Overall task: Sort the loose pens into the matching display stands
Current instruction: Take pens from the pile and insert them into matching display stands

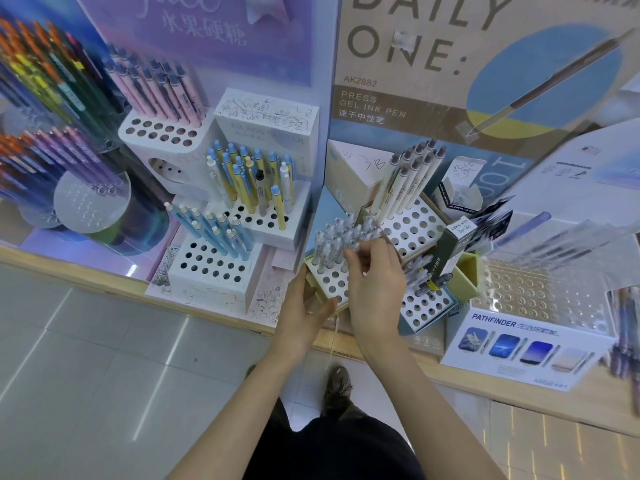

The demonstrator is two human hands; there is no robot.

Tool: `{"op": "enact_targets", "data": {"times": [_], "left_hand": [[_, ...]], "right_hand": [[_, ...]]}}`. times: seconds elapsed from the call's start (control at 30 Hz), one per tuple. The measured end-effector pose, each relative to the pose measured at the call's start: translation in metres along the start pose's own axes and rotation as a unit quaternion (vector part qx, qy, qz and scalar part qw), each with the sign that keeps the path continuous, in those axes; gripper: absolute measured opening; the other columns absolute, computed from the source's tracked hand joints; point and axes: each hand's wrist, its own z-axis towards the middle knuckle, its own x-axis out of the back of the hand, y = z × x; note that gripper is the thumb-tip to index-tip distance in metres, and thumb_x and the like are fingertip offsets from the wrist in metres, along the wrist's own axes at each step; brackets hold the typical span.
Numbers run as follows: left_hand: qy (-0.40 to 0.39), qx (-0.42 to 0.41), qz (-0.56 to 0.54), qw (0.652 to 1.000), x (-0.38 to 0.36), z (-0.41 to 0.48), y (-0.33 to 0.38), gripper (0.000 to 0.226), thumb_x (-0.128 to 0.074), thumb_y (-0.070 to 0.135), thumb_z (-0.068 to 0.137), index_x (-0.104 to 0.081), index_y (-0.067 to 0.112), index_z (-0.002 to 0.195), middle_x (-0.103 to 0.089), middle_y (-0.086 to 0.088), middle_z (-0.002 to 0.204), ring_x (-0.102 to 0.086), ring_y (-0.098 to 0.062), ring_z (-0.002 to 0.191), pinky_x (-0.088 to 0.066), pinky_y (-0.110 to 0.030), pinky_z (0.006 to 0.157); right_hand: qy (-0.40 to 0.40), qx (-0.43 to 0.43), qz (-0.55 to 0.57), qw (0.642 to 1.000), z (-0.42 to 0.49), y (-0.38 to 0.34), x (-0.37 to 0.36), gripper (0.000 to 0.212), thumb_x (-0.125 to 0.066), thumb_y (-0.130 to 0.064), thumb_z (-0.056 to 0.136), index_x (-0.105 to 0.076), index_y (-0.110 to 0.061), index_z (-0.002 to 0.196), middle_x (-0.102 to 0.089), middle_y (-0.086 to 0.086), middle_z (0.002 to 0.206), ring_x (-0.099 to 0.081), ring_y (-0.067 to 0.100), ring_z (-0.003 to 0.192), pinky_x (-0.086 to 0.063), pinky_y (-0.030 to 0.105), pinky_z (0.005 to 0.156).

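A small pale-yellow display stand (330, 287) with a white holed top sits at the shelf's front edge, holding several clear-capped grey pens (329, 242). My left hand (301, 308) holds the stand's front left corner, thumb along its front edge. My right hand (375, 275) reaches over the stand from the right, its fingertips pinching the top of one clear-capped pen (353, 249) among the standing ones. More loose clear pens (420, 275) lie in a heap just right of my right hand.
Other holed stands surround it: blue pens (211, 230) at front left, yellow-and-blue pens (252, 178) behind, cream pens (408, 174) at back right, pink pens (162, 88) at far left. A clear acrylic stand (540, 292) and a PATHFINDER box (519, 348) sit right. Floor tiles lie below.
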Motion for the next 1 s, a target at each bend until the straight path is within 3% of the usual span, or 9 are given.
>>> {"op": "enact_targets", "data": {"times": [0.1,0.17,0.37,0.47,0.53,0.63,0.73,0.87,1.0], "left_hand": [[0.030,0.010,-0.034,0.999,-0.006,0.000,-0.003,0.066,-0.065,-0.001,0.085,-0.040,0.036,0.134,-0.063,0.025,0.115,-0.057,0.002,0.114,-0.050,-0.020,0.088],[0.057,0.022,-0.057,0.997,-0.011,-0.002,-0.003,0.065,-0.062,-0.004,0.086,-0.042,0.035,0.133,-0.064,0.030,0.106,-0.058,0.009,0.106,-0.051,-0.015,0.083],[0.107,0.043,-0.098,0.988,-0.022,-0.010,0.002,0.059,-0.060,-0.001,0.088,-0.043,0.025,0.139,-0.059,0.024,0.112,-0.057,0.019,0.093,-0.046,-0.004,0.069],[0.110,0.024,-0.070,0.991,-0.024,-0.015,0.005,0.053,-0.059,0.001,0.090,-0.046,0.018,0.138,-0.059,0.020,0.113,-0.057,0.019,0.094,-0.045,-0.003,0.070],[0.109,0.020,-0.045,0.993,-0.024,-0.017,0.005,0.049,-0.060,0.006,0.090,-0.048,0.020,0.136,-0.060,0.018,0.116,-0.058,0.015,0.100,-0.046,-0.005,0.072],[0.117,0.047,-0.024,0.992,-0.022,-0.018,0.000,0.042,-0.063,0.018,0.090,-0.055,0.018,0.131,-0.063,0.006,0.121,-0.059,-0.004,0.112,-0.051,-0.016,0.081],[0.124,0.080,0.029,0.989,-0.024,-0.026,-0.006,0.037,-0.057,0.031,0.093,-0.058,0.011,0.124,-0.063,-0.003,0.118,-0.058,-0.019,0.113,-0.047,-0.037,0.097],[0.042,0.067,0.085,0.993,-0.028,-0.047,-0.026,0.010,-0.053,0.021,0.096,-0.062,0.021,0.093,-0.065,-0.002,0.093,-0.065,-0.021,0.088,-0.051,-0.037,0.083],[-0.073,0.081,0.169,0.980,-0.054,-0.068,-0.047,0.019,-0.057,0.006,0.092,-0.061,0.024,0.085,-0.066,-0.003,0.088,-0.065,-0.028,0.089,-0.049,-0.039,0.086]], "right_hand": [[-0.014,-0.031,0.038,0.999,0.002,0.002,0.003,0.016,-0.069,-0.009,0.085,-0.055,-0.004,0.089,-0.061,0.008,0.082,-0.059,0.021,0.072,-0.047,0.026,0.064],[-0.021,-0.036,0.057,0.998,0.004,0.004,0.003,0.018,-0.070,-0.010,0.085,-0.054,-0.004,0.091,-0.062,0.008,0.082,-0.061,0.021,0.074,-0.051,0.031,0.064],[-0.040,0.028,0.045,0.998,0.008,0.012,0.005,0.015,-0.072,-0.007,0.081,-0.058,-0.002,0.077,-0.057,0.013,0.076,-0.056,0.024,0.065,-0.038,0.023,0.064],[-0.106,0.057,0.047,0.992,-0.004,0.019,0.012,0.013,-0.068,-0.009,0.084,-0.062,-0.001,0.092,-0.059,0.014,0.097,-0.060,0.024,0.085,-0.046,0.023,0.073],[-0.162,0.081,0.046,0.982,-0.018,0.031,0.022,0.025,-0.060,-0.020,0.090,-0.061,-0.002,0.107,-0.056,0.010,0.117,-0.057,0.020,0.105,-0.046,0.025,0.086],[-0.183,0.085,0.025,0.979,-0.041,0.053,0.042,0.039,-0.044,-0.032,0.093,-0.062,-0.004,0.114,-0.055,0.007,0.128,-0.053,0.017,0.117,-0.044,0.024,0.095],[-0.175,0.034,0.017,0.984,-0.063,0.074,0.073,0.038,-0.043,-0.032,0.092,-0.066,-0.007,0.109,-0.059,0.006,0.121,-0.051,0.009,0.113,-0.040,0.016,0.097],[-0.142,-0.059,-0.022,0.988,-0.094,0.111,0.131,0.022,-0.055,-0.023,0.092,-0.067,-0.008,0.102,-0.060,0.001,0.111,-0.049,0.002,0.103,-0.028,0.001,0.093],[-0.089,-0.182,-0.085,0.976,-0.134,0.153,0.198,0.012,-0.059,-0.013,0.093,-0.067,-0.013,0.102,-0.059,-0.009,0.104,-0.058,0.011,0.097,-0.040,0.015,0.085]]}}
